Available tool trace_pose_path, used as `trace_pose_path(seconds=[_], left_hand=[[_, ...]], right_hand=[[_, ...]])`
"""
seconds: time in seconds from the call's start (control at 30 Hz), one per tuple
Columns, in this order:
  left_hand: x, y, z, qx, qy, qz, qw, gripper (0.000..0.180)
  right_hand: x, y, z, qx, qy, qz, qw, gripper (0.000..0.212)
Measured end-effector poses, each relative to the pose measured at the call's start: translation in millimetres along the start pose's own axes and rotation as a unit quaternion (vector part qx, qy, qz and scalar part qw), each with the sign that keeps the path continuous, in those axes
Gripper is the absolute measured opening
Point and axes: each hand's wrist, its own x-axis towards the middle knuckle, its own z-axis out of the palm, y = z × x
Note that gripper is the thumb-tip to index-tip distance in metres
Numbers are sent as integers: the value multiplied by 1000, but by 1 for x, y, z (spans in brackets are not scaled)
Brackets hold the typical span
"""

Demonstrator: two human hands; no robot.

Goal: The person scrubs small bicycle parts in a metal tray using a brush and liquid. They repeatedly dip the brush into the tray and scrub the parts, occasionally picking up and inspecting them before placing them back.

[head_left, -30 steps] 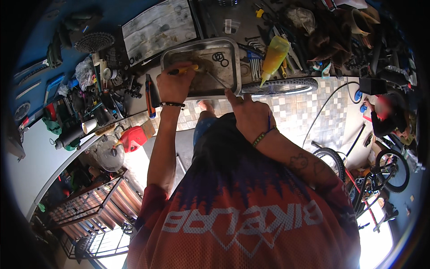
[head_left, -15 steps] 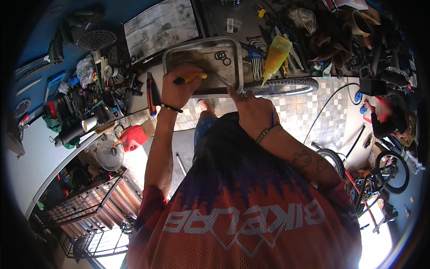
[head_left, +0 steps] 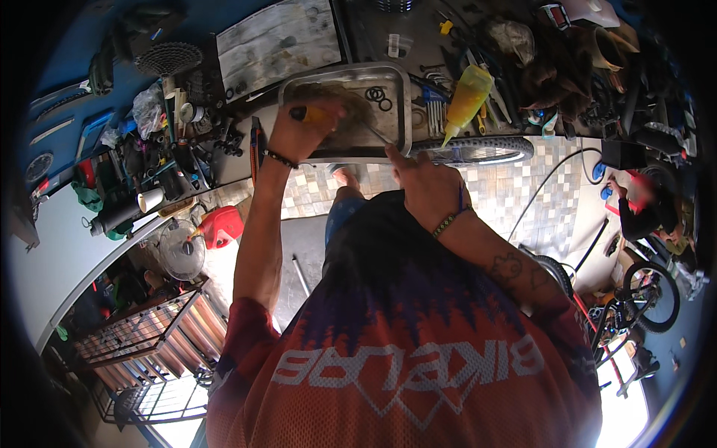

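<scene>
My left hand (head_left: 302, 133) is shut on a tool with a yellow and black handle (head_left: 310, 113). Its thin shaft runs right across the front of a metal tray (head_left: 403, 97). My right hand (head_left: 427, 183) is at the tray's near edge with its fingers curled around the shaft's tip. Whatever it pinches is too small to make out. Both wrists wear bead bracelets. A few black rubber rings (head_left: 376, 95) lie in the tray's far right corner, and the tray's floor is stained brown.
A yellow squeeze bottle (head_left: 467, 97), hex keys (head_left: 435, 112) and a knobbly tyre (head_left: 478, 151) lie right of the tray. Tools crowd the bench on the left. Lower down stand a red can (head_left: 220, 224) and a fan (head_left: 181, 257). Another person (head_left: 642, 209) and a bicycle wheel (head_left: 650, 295) are at right.
My left hand has tipped the tool's handle down and back up over the tray. My right hand has edged slightly toward the tray's rim.
</scene>
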Motion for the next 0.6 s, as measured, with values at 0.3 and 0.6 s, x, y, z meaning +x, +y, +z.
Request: trace_pose_path(seconds=[0.3,0.6], left_hand=[[-7,-15,17,215,97,-11,972,33],[-12,-30,22,142,113,22,983,37]], right_hand=[[-2,-1,-3,14,-1,1,1000,63],[-2,-2,-7,-1,-4,-3,1000,61]])
